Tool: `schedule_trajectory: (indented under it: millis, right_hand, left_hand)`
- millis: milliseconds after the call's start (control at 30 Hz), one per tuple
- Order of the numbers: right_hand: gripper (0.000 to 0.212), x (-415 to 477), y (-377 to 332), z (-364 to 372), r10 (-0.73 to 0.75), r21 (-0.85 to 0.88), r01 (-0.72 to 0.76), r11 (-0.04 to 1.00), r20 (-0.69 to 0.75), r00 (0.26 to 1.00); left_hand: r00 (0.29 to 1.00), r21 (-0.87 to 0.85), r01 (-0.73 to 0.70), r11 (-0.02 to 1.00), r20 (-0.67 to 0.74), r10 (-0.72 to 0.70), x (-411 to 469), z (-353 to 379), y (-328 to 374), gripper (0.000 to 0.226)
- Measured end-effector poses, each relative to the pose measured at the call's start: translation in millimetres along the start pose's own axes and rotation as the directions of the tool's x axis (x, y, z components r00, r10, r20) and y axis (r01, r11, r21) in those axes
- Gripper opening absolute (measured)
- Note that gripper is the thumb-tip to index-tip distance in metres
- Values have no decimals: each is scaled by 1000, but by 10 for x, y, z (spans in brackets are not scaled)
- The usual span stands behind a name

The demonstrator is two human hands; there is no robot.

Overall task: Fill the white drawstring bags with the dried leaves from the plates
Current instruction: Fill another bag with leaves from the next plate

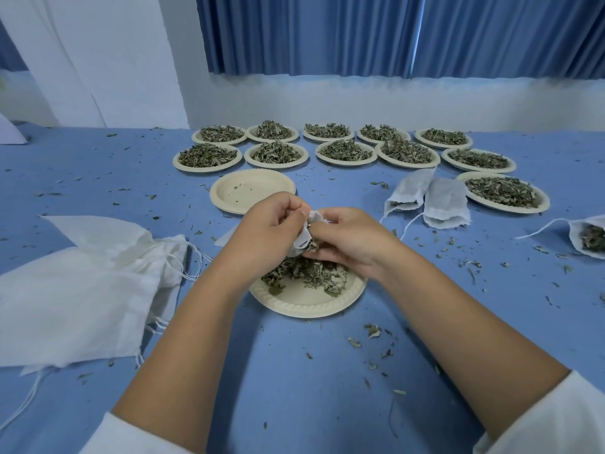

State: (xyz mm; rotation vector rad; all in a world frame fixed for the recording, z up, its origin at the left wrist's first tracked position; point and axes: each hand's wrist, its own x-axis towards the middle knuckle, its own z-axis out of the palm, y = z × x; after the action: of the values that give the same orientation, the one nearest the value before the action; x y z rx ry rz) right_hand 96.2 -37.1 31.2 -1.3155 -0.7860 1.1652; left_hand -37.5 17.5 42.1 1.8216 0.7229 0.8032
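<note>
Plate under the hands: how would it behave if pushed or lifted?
Probably light: the plate looks like thin moulded pulp, so it should slide easily on the smooth blue table. Its loose dried leaves likely spill if tilted.

Table cloth (294,371) plain mid-blue, speckled with grey-green crumbs; plates (304,306) cream, ribbed pattern round the rims; dried leaves (304,273) dull olive green; drawstring bags (75,290) white; far curtain (327,34) deep blue, vertically pleated; wall (327,99) white; sleeves (540,421) white.
</note>
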Motion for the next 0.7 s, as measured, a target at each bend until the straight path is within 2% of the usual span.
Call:
schedule_trajectory:
  millis: [100,200,333,433,533,700]
  right_hand:
    - [10,8,16,5,-36,-31,34,999,-57,998]
    - [15,21,54,32,-83,-137,68,988,-109,991]
    - [8,64,99,58,-117,-166,93,982,-145,983]
    - [17,68,86,46,-115,-169,87,982,-160,980]
    - [27,41,57,34,-104,-187,73,980,-162,981]
    - [13,15,-20,-10,-49,-124,41,991,-67,997]
  left_hand:
    - [997,62,-59,996,43,56,-8,22,-6,17]
    - [992,120,-107,987,75,98,-25,55,-6,17]
    - [989,257,-143,956,-6,150,-25,79,-26,10]
    - [984,354,-154,922,-35,177,-32,62,-52,14]
    - [980,398,-171,901,-25,197,-36,24,-76,24]
    - [971,461,-150,875,-97,218,-3,44,-109,11]
